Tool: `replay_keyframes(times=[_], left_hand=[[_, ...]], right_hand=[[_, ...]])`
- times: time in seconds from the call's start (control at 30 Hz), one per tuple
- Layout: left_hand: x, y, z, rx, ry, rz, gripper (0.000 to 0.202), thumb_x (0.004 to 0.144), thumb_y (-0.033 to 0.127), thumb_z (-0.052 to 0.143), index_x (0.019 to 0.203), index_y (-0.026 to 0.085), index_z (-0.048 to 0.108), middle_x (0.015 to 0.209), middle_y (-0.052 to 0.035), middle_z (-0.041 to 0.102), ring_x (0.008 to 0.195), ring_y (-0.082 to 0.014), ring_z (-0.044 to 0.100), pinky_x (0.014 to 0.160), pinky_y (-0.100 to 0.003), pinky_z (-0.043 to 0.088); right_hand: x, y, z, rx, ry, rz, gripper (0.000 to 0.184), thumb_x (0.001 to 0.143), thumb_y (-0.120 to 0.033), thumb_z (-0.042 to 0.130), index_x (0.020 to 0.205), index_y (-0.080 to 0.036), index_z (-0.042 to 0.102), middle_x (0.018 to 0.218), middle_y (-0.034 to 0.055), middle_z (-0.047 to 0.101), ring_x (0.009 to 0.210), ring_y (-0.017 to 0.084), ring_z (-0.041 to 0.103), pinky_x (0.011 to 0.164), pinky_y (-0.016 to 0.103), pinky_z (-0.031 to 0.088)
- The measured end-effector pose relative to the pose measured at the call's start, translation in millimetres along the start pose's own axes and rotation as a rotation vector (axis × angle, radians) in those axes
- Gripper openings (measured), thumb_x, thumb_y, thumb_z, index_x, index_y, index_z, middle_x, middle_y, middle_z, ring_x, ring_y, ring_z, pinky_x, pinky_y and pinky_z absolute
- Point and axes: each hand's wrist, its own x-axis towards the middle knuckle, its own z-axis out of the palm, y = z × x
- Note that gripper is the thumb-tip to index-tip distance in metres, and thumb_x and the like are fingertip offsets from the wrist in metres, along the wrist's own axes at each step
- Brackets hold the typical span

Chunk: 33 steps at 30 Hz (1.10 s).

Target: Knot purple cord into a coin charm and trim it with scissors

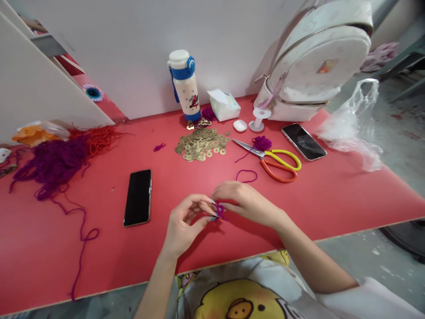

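Observation:
Near the table's front edge, my left hand (187,221) pinches a small knotted piece of purple yarn (219,210) between thumb and fingers. My right hand (244,201) meets it from the other side, its fingers closed at the same yarn. A loop of purple yarn (247,175) lies on the red table just beyond my right hand. Farther back is a pile of brass coins with holes (202,142). Scissors (272,160) with one yellow and one orange handle lie to the right, a small purple yarn ball (262,142) by their blades.
A black phone (138,197) lies left of my hands, a second phone (304,141) at the right. Purple yarn (56,164) is heaped at the left. A water bottle (184,86), tissue pack (225,106), white spool (256,120), backpack (318,66) and plastic bag (352,128) stand behind.

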Motion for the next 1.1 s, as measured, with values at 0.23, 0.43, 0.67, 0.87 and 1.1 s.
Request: replay_keyframes(times=[0.23, 0.43, 0.67, 0.87, 1.1], left_hand=[[-6.0, -10.6, -12.1, -0.139, 0.078, -0.051, 0.024, 0.074, 0.018, 0.080, 0.094, 0.019, 0.067, 0.070, 0.0010, 0.068, 0.066, -0.0090, 0.068, 0.067, -0.014, 0.057], [-11.6, -20.1, -20.3, -0.127, 0.107, -0.112, 0.025, 0.075, 0.020, 0.080, 0.095, 0.018, 0.066, 0.072, 0.0001, 0.068, 0.067, -0.0107, 0.069, 0.067, -0.016, 0.058], [-7.2, -22.9, -22.2, -0.199, 0.230, -0.122, 0.025, 0.076, 0.023, 0.079, 0.094, 0.019, 0.062, 0.076, 0.0030, 0.062, 0.062, -0.0133, 0.071, 0.066, -0.026, 0.062], [-6.9, -20.7, -20.0, -0.106, 0.304, -0.116, 0.025, 0.076, 0.022, 0.078, 0.094, 0.018, 0.062, 0.078, 0.0022, 0.062, 0.068, -0.0136, 0.071, 0.069, -0.024, 0.061], [-2.0, -7.3, -0.1, 0.134, 0.289, -0.062, 0.018, 0.078, 0.018, 0.074, 0.095, 0.019, 0.066, 0.082, -0.0013, 0.070, 0.079, -0.0144, 0.071, 0.079, -0.023, 0.059]], right_hand=[[-14.6, 24.3, -26.2, 0.156, 0.374, 0.276, 0.023, 0.094, -0.021, 0.053, 0.092, -0.021, 0.076, 0.089, 0.0061, 0.076, 0.080, 0.020, 0.070, 0.075, 0.031, 0.054], [-32.2, 31.2, -60.7, 0.401, 0.830, 0.372, 0.020, 0.090, -0.035, 0.062, 0.090, -0.019, 0.075, 0.060, -0.0004, 0.062, 0.053, 0.011, 0.055, 0.051, 0.022, 0.043], [-46.3, 54.4, -80.7, 1.104, 1.317, 0.299, 0.013, 0.085, -0.017, 0.062, 0.074, -0.020, 0.067, 0.053, -0.0057, 0.047, 0.044, 0.005, 0.042, 0.041, 0.015, 0.039], [-52.0, 54.9, -67.3, 0.698, 1.331, 0.342, 0.020, 0.088, -0.021, 0.055, 0.096, -0.032, 0.071, 0.105, 0.0003, 0.072, 0.093, 0.018, 0.069, 0.063, 0.030, 0.057], [-24.5, 4.6, -15.7, 0.396, 0.575, 0.237, 0.048, 0.094, -0.033, 0.059, 0.140, -0.029, 0.046, 0.149, 0.0083, 0.048, 0.139, 0.021, 0.044, 0.114, 0.039, 0.039]])
